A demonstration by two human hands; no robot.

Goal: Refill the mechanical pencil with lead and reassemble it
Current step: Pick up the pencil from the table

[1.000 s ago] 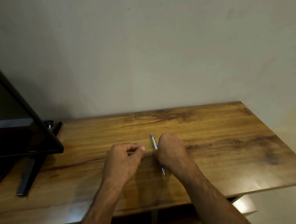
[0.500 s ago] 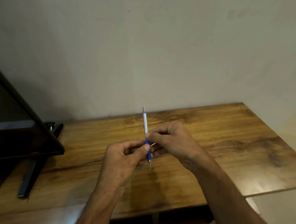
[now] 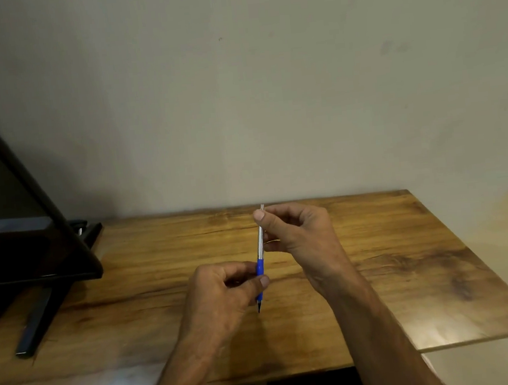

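Mechanical pencil (image 3: 260, 247), mid-frame above the wooden table (image 3: 409, 270), long axis near upright, tip down: left hand (image 3: 222, 297) pinches the blue grip low, right hand (image 3: 300, 234) pinches the silver barrel, thumb nearest the cap end at top.

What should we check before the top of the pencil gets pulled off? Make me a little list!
1. Left hand holds the blue grip: ok.
2. Right hand pinches the silver barrel near its top: ok.
3. Mechanical pencil is upright, tip down, above the table: ok.
4. Cap is on the top end: cannot tell.
5. Spare lead is within reach: cannot tell, none is visible.
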